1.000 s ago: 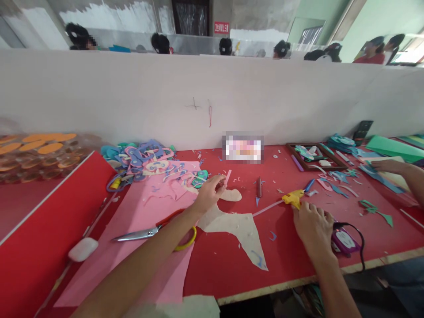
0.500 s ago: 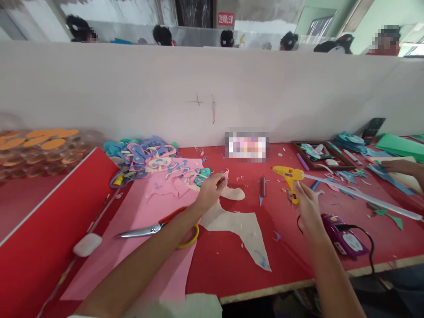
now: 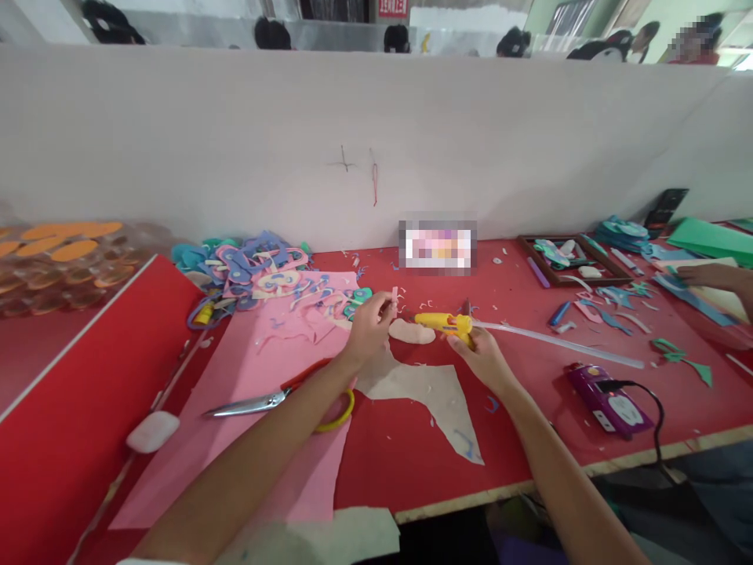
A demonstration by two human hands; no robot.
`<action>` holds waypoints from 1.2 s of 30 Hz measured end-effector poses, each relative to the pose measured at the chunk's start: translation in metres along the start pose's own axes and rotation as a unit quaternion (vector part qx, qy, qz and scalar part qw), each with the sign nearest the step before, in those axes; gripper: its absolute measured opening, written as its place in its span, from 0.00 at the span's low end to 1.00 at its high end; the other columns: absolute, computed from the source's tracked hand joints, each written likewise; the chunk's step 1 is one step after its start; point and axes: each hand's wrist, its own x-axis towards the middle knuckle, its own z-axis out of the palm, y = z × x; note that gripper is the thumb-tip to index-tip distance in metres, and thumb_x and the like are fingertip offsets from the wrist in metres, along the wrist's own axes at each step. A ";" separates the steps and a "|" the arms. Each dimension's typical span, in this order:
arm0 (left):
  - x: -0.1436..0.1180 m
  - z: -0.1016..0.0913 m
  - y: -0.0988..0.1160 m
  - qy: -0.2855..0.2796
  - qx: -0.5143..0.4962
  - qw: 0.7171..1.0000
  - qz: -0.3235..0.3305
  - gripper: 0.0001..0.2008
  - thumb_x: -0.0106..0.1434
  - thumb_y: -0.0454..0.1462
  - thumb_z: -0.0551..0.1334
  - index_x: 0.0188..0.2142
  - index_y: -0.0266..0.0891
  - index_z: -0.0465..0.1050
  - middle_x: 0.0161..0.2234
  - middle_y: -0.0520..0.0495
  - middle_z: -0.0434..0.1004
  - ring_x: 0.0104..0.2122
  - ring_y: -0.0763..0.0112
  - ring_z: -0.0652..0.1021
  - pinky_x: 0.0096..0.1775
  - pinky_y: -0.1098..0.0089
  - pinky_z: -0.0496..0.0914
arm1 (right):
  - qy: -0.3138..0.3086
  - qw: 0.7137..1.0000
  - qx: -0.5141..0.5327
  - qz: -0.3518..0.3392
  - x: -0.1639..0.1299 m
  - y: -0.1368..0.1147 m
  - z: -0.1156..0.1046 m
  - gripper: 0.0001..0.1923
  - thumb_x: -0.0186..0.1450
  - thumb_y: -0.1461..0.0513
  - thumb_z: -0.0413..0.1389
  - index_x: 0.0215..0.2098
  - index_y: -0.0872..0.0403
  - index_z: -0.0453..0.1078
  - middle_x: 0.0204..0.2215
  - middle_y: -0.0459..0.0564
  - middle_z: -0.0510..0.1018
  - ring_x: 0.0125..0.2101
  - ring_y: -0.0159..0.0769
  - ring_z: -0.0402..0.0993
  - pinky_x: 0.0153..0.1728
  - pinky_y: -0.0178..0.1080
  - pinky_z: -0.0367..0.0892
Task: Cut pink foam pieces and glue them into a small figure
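Observation:
My left hand [image 3: 369, 328] pinches a small pink foam strip [image 3: 394, 296] upright above the red table [image 3: 529, 439]. My right hand [image 3: 483, 355] grips a yellow glue gun [image 3: 442, 322], its nozzle pointing left toward the pink strip. A long clear glue stick [image 3: 558, 343] trails out of the gun's back to the right. Just below the gun lies a small beige oval cutout [image 3: 410, 333], and a larger beige foam offcut [image 3: 435, 399] lies nearer to me.
Scissors with red and yellow handles [image 3: 276, 400] rest on a pink foam sheet [image 3: 259, 377]. A pile of coloured foam cutouts [image 3: 259, 271] sits behind. A purple corded device [image 3: 609, 399], a wooden tray [image 3: 573, 263] and another person's hand [image 3: 703, 275] are at right.
My right hand picked up the glue gun from the table and carried it left, turning its nozzle toward the pink strip in my left hand. My left hand stayed nearly still.

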 end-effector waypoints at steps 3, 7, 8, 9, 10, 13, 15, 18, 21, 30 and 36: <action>0.000 0.002 -0.004 0.006 0.005 1.000 0.006 0.08 0.69 0.37 0.54 0.38 0.37 0.70 0.34 0.50 0.74 0.34 0.76 0.72 0.39 0.75 0.65 | 0.003 0.999 -0.050 0.015 -0.002 0.001 -0.003 0.27 0.66 0.42 0.53 0.28 0.59 0.68 0.25 0.50 0.68 0.26 0.30 0.62 0.27 0.32 0.56; -0.001 0.003 -0.004 0.004 0.003 1.000 0.009 0.08 0.69 0.37 0.55 0.38 0.37 0.70 0.34 0.50 0.75 0.34 0.76 0.73 0.39 0.75 0.65 | 0.001 0.996 -0.089 0.021 -0.004 0.002 -0.006 0.29 0.66 0.41 0.51 0.28 0.59 0.69 0.27 0.51 0.70 0.27 0.32 0.63 0.28 0.33 0.57; -0.001 0.003 -0.003 0.003 -0.001 1.000 0.008 0.08 0.69 0.37 0.55 0.38 0.37 0.70 0.34 0.50 0.75 0.34 0.76 0.73 0.39 0.75 0.65 | 0.001 0.995 -0.094 0.018 -0.004 0.001 -0.006 0.30 0.66 0.40 0.51 0.28 0.59 0.69 0.29 0.52 0.72 0.29 0.33 0.65 0.30 0.34 0.58; -0.001 0.002 -0.002 0.002 -0.005 1.000 0.006 0.08 0.69 0.37 0.55 0.38 0.37 0.70 0.34 0.50 0.74 0.34 0.76 0.73 0.38 0.75 0.65 | 0.002 0.995 -0.099 0.016 -0.003 0.000 -0.006 0.30 0.66 0.39 0.50 0.28 0.59 0.69 0.30 0.53 0.73 0.30 0.35 0.66 0.31 0.34 0.60; -0.001 0.002 -0.001 0.001 -0.009 1.000 0.003 0.08 0.69 0.37 0.55 0.38 0.37 0.70 0.33 0.50 0.74 0.34 0.76 0.72 0.38 0.75 0.65 | 0.002 0.995 -0.103 0.014 -0.003 -0.001 -0.006 0.31 0.65 0.39 0.50 0.28 0.59 0.70 0.32 0.54 0.73 0.32 0.36 0.67 0.33 0.35 0.61; -0.001 0.002 0.001 -0.002 -0.010 1.000 0.003 0.08 0.69 0.38 0.55 0.37 0.37 0.70 0.32 0.50 0.74 0.33 0.76 0.72 0.38 0.75 0.65 | 0.005 0.993 -0.115 0.017 -0.003 -0.003 -0.006 0.32 0.65 0.38 0.50 0.28 0.58 0.71 0.35 0.56 0.74 0.36 0.40 0.69 0.37 0.37 0.64; -0.001 0.002 0.000 -0.003 -0.009 1.000 0.006 0.08 0.69 0.38 0.55 0.37 0.37 0.69 0.32 0.51 0.74 0.33 0.77 0.72 0.38 0.75 0.65 | 0.005 0.993 -0.120 0.018 -0.003 -0.002 -0.006 0.33 0.64 0.37 0.50 0.30 0.58 0.72 0.36 0.57 0.75 0.37 0.41 0.69 0.39 0.38 0.65; -0.001 0.002 0.000 -0.002 -0.009 1.000 0.006 0.07 0.69 0.37 0.55 0.38 0.37 0.70 0.33 0.51 0.75 0.33 0.76 0.73 0.39 0.75 0.65 | 0.004 0.992 -0.126 0.015 -0.002 -0.001 -0.006 0.33 0.64 0.37 0.50 0.30 0.58 0.72 0.36 0.58 0.75 0.37 0.42 0.69 0.40 0.39 0.66; -0.001 0.003 -0.001 -0.002 -0.008 1.000 0.006 0.07 0.69 0.37 0.55 0.37 0.37 0.70 0.33 0.51 0.75 0.34 0.77 0.73 0.39 0.75 0.65 | 0.008 0.991 -0.133 0.010 -0.002 0.000 -0.007 0.33 0.64 0.36 0.49 0.30 0.58 0.72 0.36 0.58 0.75 0.37 0.42 0.69 0.40 0.39 0.66; 0.000 0.004 -0.005 -0.012 -0.005 1.000 0.013 0.06 0.68 0.35 0.56 0.39 0.37 0.71 0.36 0.50 0.76 0.35 0.77 0.74 0.40 0.75 0.65 | 0.010 0.987 -0.162 -0.011 -0.003 0.000 -0.008 0.32 0.66 0.37 0.50 0.22 0.55 0.59 0.24 0.53 0.67 0.29 0.36 0.64 0.31 0.36 0.59; -0.001 0.007 -0.009 -0.025 0.026 0.997 0.068 0.08 0.69 0.38 0.57 0.38 0.38 0.75 0.35 0.50 0.73 0.36 0.76 0.72 0.41 0.74 0.64 | 0.015 0.987 -0.158 -0.023 -0.004 0.000 -0.008 0.30 0.67 0.40 0.51 0.22 0.55 0.56 0.21 0.50 0.62 0.28 0.35 0.62 0.30 0.36 0.56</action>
